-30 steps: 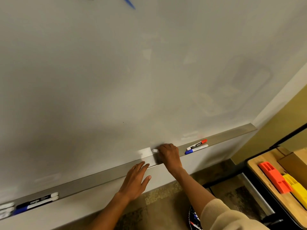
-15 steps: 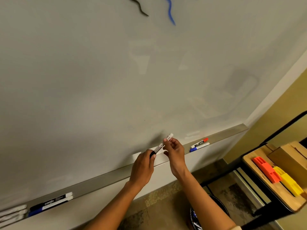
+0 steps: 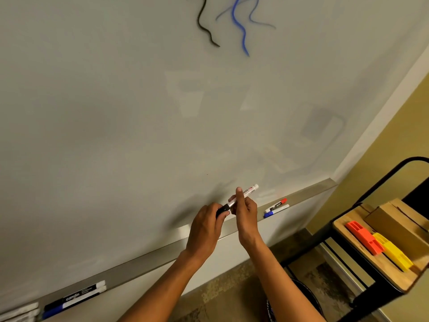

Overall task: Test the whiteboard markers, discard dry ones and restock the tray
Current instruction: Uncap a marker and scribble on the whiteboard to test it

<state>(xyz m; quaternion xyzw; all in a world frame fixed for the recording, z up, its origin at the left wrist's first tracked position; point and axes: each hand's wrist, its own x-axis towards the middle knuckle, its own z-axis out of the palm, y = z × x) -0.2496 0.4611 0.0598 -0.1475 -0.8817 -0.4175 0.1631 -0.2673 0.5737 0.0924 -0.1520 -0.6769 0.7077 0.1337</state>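
Both my hands hold one white marker [image 3: 248, 190] just in front of the whiteboard [image 3: 139, 112], above its metal tray [image 3: 144, 261]. My left hand [image 3: 205, 227] grips the marker's black cap end. My right hand [image 3: 245, 211] pinches the white barrel, whose far end points up and right. A red-capped marker [image 3: 277, 204] and a blue-capped marker [image 3: 275, 211] lie on the tray to the right. A black marker [image 3: 74, 297] and a blue one [image 3: 69, 305] lie on the tray at far left, beside several white markers [image 3: 19, 310]. Black [image 3: 204, 26] and blue squiggles [image 3: 240, 26] mark the board's top.
A black-framed cart [image 3: 362, 231] stands at the right, carrying a wooden shelf [image 3: 362, 247] with an orange block [image 3: 363, 238], a yellow block [image 3: 392, 251] and a cardboard box [image 3: 394, 221]. A dark bin [image 3: 304, 298] sits on the floor below my right arm.
My right hand lifted the marker off the tray and my left hand came up to take its cap end. The view tilted up, showing the squiggles.
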